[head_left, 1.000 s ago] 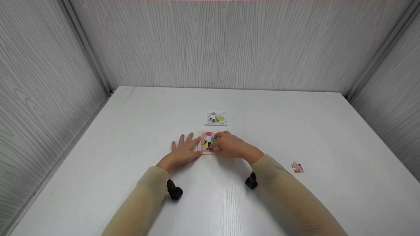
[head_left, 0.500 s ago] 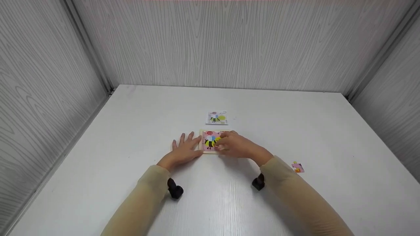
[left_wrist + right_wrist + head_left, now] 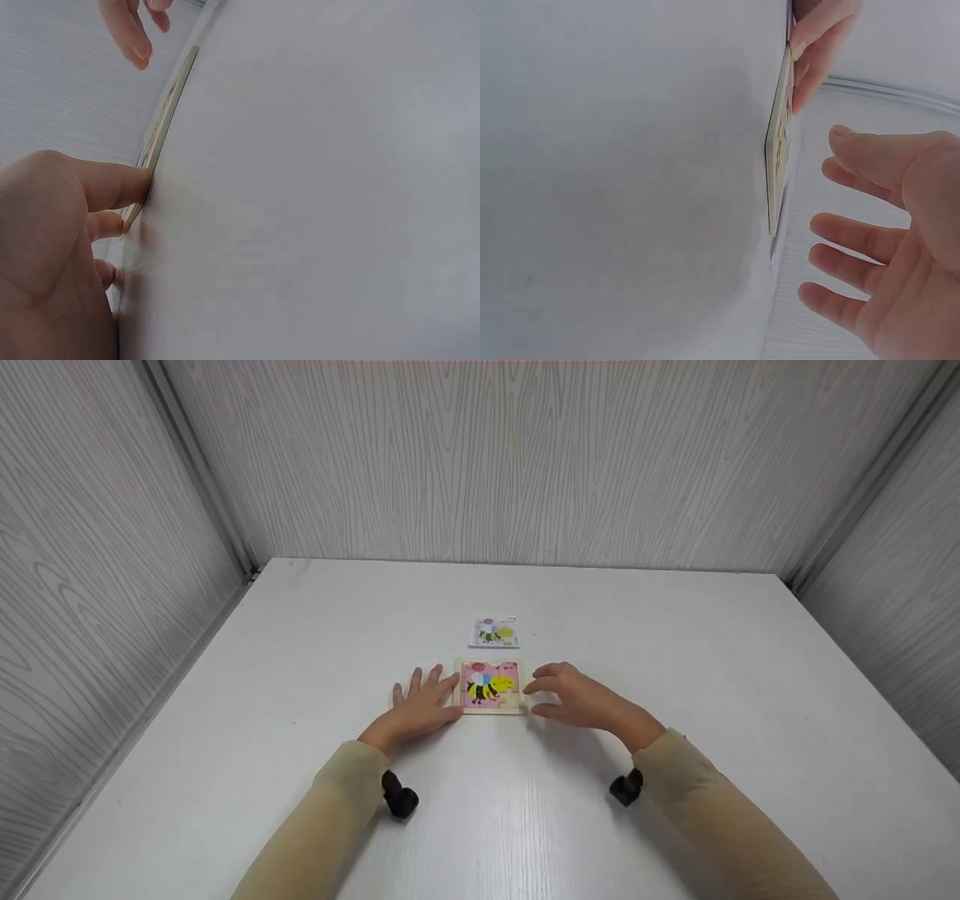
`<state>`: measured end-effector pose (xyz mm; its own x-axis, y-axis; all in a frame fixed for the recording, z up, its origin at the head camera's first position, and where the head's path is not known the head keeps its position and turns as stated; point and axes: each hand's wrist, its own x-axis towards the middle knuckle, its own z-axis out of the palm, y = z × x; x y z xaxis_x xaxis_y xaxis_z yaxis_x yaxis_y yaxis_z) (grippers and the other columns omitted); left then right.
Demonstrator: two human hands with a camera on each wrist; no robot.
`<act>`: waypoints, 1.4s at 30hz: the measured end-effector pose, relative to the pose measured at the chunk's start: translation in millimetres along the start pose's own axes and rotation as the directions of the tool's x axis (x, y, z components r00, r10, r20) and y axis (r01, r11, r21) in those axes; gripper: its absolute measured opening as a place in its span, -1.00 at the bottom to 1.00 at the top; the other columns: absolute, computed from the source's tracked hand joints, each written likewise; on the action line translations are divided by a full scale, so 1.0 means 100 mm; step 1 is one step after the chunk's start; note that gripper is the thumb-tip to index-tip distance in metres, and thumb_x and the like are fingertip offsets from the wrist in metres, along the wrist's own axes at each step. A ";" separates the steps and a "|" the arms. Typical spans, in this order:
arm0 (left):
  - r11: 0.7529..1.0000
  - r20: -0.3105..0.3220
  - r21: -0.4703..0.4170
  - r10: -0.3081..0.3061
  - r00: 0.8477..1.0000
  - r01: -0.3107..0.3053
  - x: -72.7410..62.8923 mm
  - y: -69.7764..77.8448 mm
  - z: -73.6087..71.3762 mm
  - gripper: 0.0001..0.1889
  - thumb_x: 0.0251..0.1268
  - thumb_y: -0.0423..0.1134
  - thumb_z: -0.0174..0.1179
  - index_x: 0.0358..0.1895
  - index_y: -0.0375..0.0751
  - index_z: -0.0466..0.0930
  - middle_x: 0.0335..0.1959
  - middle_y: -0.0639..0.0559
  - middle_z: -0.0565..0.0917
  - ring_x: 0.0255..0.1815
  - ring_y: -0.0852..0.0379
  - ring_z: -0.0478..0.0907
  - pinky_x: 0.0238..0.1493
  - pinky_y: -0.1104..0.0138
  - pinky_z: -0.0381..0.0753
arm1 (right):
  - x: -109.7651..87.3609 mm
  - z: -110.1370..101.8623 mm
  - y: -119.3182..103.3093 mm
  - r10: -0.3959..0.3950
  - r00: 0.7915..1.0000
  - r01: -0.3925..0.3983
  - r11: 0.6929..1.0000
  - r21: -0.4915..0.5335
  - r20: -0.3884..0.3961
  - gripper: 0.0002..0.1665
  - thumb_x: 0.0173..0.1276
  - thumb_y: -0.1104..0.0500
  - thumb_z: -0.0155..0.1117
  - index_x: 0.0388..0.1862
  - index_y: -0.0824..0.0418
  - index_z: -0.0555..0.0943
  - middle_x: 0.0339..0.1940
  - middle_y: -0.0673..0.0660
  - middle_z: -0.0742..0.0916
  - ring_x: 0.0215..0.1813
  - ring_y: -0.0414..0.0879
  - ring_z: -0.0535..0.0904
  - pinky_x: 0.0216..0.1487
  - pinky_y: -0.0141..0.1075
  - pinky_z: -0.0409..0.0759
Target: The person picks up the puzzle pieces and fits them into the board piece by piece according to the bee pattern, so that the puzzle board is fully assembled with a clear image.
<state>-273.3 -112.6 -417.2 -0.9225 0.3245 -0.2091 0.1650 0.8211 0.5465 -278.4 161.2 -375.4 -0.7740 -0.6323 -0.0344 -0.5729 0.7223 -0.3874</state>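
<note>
A square wooden jigsaw puzzle [image 3: 487, 684] with a bee picture lies flat on the white table. Bare wood shows in its lower right corner. My left hand [image 3: 417, 708] rests spread at its left side, with thumb and forefinger touching the frame. In the left wrist view, the thumb [image 3: 116, 184] lies against the frame's edge [image 3: 169, 112]. Just off the right edge hovers my right hand [image 3: 581, 697], fingers loosely bent and apart. Nothing is between those fingers in the right wrist view. The loose puzzle piece at the right is almost wholly hidden by the right sleeve.
Behind the puzzle lies a small card [image 3: 495, 631] with the same bee picture. Grey wood-grain panels [image 3: 480, 465] stand at the back and sides of the table [image 3: 300, 615]. A black wrist-camera mount [image 3: 400, 796] hangs under each cuff.
My right hand has drawn back rightward off the puzzle, uncovering its right side. The right sleeve now covers the loose piece. The left hand stays in place.
</note>
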 end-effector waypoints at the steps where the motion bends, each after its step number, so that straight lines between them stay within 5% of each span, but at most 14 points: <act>1: 1.000 -0.001 -0.006 0.001 1.000 -0.001 0.00 0.00 0.00 -0.30 0.33 0.12 -0.08 0.48 0.00 -0.02 0.50 -0.11 -0.25 0.45 -0.17 -0.53 0.26 -0.15 -0.56 | -0.03 -0.02 0.02 0.010 1.000 -0.010 1.000 0.005 -0.001 -0.62 0.27 0.14 0.28 0.08 0.19 0.60 0.19 0.20 0.50 0.26 0.10 0.32 0.22 -0.08 0.34; 14: 1.000 -0.012 0.009 -0.009 1.000 0.009 0.00 0.00 0.01 -0.29 0.31 0.14 -0.08 0.48 0.01 -0.02 0.50 -0.10 -0.23 0.45 -0.16 -0.51 0.27 -0.14 -0.54 | -0.52 -0.17 0.37 0.036 0.998 -0.034 0.999 0.041 -0.053 -0.57 0.30 0.12 0.25 0.11 0.24 0.55 0.20 0.27 0.48 0.27 0.19 0.31 0.21 0.05 0.29; 33: 1.000 -0.011 0.010 0.006 1.000 -0.006 -0.01 0.00 0.01 -0.29 0.31 0.14 -0.08 0.48 0.01 -0.01 0.50 -0.12 -0.21 0.45 -0.18 -0.49 0.26 -0.17 -0.52 | -1.24 -0.33 0.79 0.238 0.971 -0.234 0.963 0.136 -0.019 -0.47 0.35 0.00 0.18 0.23 0.22 0.46 0.30 0.28 0.36 0.25 0.21 0.33 0.09 0.06 0.37; 42: 1.000 -0.004 -0.007 0.001 1.000 -0.001 -0.03 -0.01 0.00 -0.29 0.32 0.15 -0.09 0.48 0.05 -0.03 0.50 -0.09 -0.24 0.45 -0.15 -0.52 0.26 -0.15 -0.55 | -1.49 -0.34 0.93 0.249 0.967 -0.243 0.965 0.102 -0.054 -0.43 0.30 -0.02 0.23 0.18 0.28 0.48 0.22 0.32 0.43 0.26 0.25 0.30 0.13 0.13 0.33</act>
<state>-271.1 -114.2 -416.8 -0.9236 0.3239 -0.2052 0.1639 0.8172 0.5525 -225.7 332.2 -374.7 -0.9059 -0.4160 -0.0800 -0.3368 0.8218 -0.4596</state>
